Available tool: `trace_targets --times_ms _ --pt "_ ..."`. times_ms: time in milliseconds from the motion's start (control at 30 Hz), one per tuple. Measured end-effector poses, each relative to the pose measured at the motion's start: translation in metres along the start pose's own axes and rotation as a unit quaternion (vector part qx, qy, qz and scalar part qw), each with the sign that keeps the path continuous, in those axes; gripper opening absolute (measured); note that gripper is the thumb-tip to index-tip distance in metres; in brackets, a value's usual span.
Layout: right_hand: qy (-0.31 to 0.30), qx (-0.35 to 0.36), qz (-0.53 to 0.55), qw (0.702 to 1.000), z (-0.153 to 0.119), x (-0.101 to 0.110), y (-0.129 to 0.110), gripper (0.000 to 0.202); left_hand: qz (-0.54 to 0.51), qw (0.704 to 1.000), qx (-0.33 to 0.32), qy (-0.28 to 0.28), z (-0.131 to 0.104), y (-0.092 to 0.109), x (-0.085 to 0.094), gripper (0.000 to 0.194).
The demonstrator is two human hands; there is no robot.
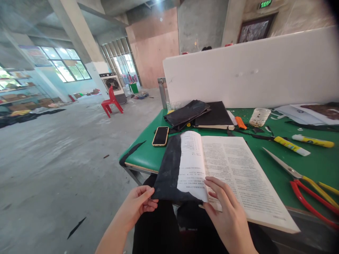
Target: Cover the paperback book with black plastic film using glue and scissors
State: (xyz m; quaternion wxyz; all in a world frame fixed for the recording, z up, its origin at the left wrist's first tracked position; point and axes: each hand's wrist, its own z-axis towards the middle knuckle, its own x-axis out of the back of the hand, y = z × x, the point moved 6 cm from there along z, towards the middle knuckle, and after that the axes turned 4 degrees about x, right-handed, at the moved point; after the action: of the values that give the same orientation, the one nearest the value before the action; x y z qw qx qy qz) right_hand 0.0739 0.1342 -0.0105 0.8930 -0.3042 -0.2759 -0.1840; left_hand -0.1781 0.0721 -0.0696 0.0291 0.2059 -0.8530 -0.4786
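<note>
An open book point(235, 169) lies at the front edge of the green table, its printed pages facing up. Black covering material point(168, 169) is folded over the left side and bottom of its cover, around a white printed page point(192, 165). My left hand point(140, 203) pinches the lower left corner of that black cover between thumb and fingers. Resting by the bottom of the spine, my right hand point(225, 208) has its fingers spread, with fingertips touching the page and the cover's lower edge.
Scissors point(299, 176) with red and yellow handles lie at the right, near two glue sticks point(291, 145). Behind the book are a phone point(160, 136), a black-covered book point(214, 114), folded black material point(188, 113), an orange piece point(241, 122) and a plastic cup point(260, 117). A white partition point(251, 70) stands behind.
</note>
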Motion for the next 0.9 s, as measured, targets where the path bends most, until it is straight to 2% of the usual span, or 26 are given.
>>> trace_targets --times_ms 333,500,667,900 --pt "-0.033 -0.056 0.051 0.997 -0.01 -0.011 0.004 0.036 -0.01 1.0 -0.009 0.012 0.0 0.0 0.0 0.035" --pt "-0.02 -0.08 0.052 0.995 -0.009 -0.009 0.006 0.034 -0.03 0.999 -0.013 0.023 0.001 -0.002 0.002 0.032" --pt "0.012 -0.028 0.01 0.999 0.001 -0.004 -0.005 0.032 -0.051 0.997 -0.017 -0.047 -0.004 -0.002 -0.001 0.033" --pt "0.033 0.008 -0.021 0.999 0.009 -0.003 -0.016 0.031 -0.054 0.996 -0.025 -0.074 -0.005 -0.004 -0.001 0.03"
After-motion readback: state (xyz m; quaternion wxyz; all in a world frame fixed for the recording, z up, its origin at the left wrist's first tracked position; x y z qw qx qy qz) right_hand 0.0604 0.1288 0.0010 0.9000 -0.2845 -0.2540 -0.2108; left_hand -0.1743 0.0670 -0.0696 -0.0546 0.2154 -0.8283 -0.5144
